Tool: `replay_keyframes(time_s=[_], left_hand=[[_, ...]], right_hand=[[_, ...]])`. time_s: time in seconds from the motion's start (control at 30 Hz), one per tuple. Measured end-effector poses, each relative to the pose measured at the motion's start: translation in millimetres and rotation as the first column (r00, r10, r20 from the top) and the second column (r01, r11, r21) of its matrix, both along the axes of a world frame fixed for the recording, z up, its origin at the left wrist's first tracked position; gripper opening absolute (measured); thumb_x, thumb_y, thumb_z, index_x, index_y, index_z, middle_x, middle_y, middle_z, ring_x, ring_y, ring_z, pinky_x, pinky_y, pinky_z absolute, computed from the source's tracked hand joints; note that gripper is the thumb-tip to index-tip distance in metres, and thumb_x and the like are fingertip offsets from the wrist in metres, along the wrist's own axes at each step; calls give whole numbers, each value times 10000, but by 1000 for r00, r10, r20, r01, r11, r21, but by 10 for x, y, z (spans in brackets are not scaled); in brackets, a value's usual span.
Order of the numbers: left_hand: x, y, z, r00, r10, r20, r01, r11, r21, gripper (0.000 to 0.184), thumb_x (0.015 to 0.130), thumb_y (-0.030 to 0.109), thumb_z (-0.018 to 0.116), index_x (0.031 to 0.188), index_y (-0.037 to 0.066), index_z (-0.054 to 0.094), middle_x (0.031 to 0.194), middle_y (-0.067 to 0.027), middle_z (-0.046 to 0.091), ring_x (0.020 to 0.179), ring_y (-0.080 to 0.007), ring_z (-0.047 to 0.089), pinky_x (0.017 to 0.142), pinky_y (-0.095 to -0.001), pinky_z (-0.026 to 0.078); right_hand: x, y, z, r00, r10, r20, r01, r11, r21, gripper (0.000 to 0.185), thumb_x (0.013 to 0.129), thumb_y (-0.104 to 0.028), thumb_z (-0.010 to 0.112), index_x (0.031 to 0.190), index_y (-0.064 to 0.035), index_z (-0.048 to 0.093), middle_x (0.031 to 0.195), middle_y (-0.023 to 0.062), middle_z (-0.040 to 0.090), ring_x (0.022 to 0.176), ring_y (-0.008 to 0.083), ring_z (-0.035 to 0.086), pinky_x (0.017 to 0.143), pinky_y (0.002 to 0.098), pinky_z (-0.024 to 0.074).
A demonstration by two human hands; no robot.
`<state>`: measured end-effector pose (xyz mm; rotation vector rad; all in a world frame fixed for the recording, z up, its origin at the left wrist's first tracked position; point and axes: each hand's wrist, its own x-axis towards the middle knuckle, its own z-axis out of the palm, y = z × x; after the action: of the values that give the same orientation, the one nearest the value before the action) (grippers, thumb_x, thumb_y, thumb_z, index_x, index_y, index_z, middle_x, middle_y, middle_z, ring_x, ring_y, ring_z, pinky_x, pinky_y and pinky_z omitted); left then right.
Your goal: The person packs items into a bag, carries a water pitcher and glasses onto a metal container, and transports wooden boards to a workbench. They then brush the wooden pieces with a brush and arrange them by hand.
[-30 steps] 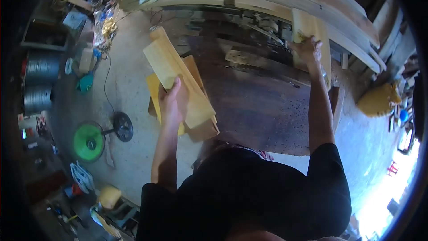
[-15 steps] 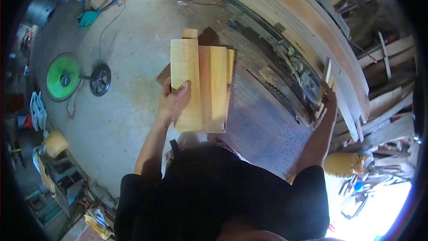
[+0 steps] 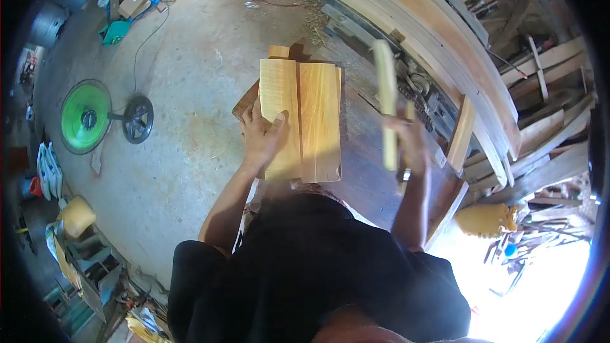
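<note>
Two pale wooden boards (image 3: 320,124) lie side by side on top of a stack of wood pieces in front of my body. My left hand (image 3: 262,138) rests on the left board, thumb on its face and fingers at its left edge. To the right, my right hand (image 3: 408,136) grips a narrow wooden piece (image 3: 386,105) that stands out beyond the hand and is blurred by motion. A second thin piece shows beside that hand, too blurred to make out. Under the right hand is a dark worktable (image 3: 365,181) with machine parts (image 3: 419,82) along its far side.
Long planks (image 3: 445,44) curve along the upper right, with loose timber (image 3: 546,127) beyond them. A green fan (image 3: 87,116) lies at the left on the concrete floor. A yellow sack (image 3: 486,220) sits at the lower right, a yellow container (image 3: 77,216) at the lower left.
My right hand has come in from the machine's far right side toward the boards, bringing the narrow piece. My left hand and the boards have shifted slightly right in view.
</note>
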<state>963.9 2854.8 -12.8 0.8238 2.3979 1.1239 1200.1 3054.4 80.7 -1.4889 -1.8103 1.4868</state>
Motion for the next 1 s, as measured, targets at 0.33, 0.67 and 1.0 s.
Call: replay_keyframes(time_s=[0.33, 0.67, 1.0], left_hand=[[30, 27, 3, 995, -103, -8, 100, 942, 320, 611, 811, 178, 641, 1316, -18, 360, 1287, -174, 402, 1190, -254, 393, 1008, -372, 308], [-3, 177, 171, 958, -285, 36, 224, 819, 529, 529, 705, 109, 711, 1151, -43, 471, 1076, -153, 531, 1010, -238, 508, 897, -353, 394], [40, 138, 75, 907, -313, 280, 122, 834, 539, 600, 775, 95, 682, 1270, -26, 365, 1168, -117, 459, 1101, -196, 447, 946, -320, 378]], right_hand=[[-538, -829, -810, 769, 178, 614, -516, 740, 432, 643, 801, -559, 535, 1169, -32, 527, 1020, 191, 576, 903, 333, 584, 794, 383, 486], [2238, 1707, -1071, 476, -431, 766, 37, 880, 473, 1040, 546, -713, 693, 1208, 48, 441, 1172, 232, 490, 1073, 342, 526, 844, 450, 483], [2478, 2170, -1104, 505, -406, 762, 322, 907, 270, 1132, 468, -656, 764, 1273, 22, 348, 1245, 240, 464, 1161, 355, 482, 945, 425, 427]])
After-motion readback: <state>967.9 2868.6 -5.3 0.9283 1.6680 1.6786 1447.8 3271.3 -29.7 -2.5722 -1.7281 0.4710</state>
